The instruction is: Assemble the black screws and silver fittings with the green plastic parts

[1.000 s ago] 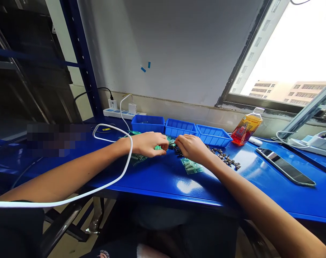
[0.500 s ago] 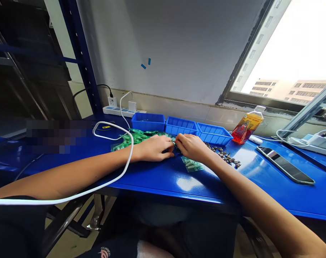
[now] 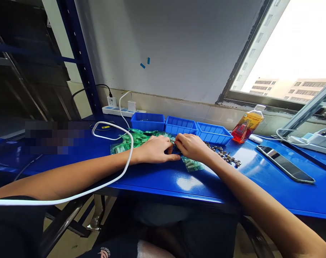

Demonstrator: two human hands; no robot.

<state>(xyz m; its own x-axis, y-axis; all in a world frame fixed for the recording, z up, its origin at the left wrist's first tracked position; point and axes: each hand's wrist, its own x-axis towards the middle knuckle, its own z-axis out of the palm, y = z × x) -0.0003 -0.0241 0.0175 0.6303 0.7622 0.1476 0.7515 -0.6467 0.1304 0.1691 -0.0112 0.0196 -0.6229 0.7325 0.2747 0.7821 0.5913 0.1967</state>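
Note:
My left hand (image 3: 157, 148) is at the table's middle, its fingers curled and its thumb stretched toward the right hand. My right hand (image 3: 191, 146) is closed in a pinch close beside it. Small dark pieces show between the fingertips, but the fingers hide what they are. A heap of small green packets (image 3: 137, 138) lies behind and left of my left hand. One flat clear packet with greenish pieces (image 3: 192, 164) lies by my right wrist. Small brownish metal pieces, looking like screws (image 3: 224, 156), are scattered right of my right hand.
Three blue plastic bins (image 3: 148, 122) stand in a row behind my hands. A white cable (image 3: 126, 165) loops over my left forearm. To the right are a drink bottle (image 3: 247, 125) and a phone (image 3: 285, 163). A power strip (image 3: 119, 111) runs along the wall.
My left thumb has stretched away from the left fingers toward my right hand. The right hand has hardly moved.

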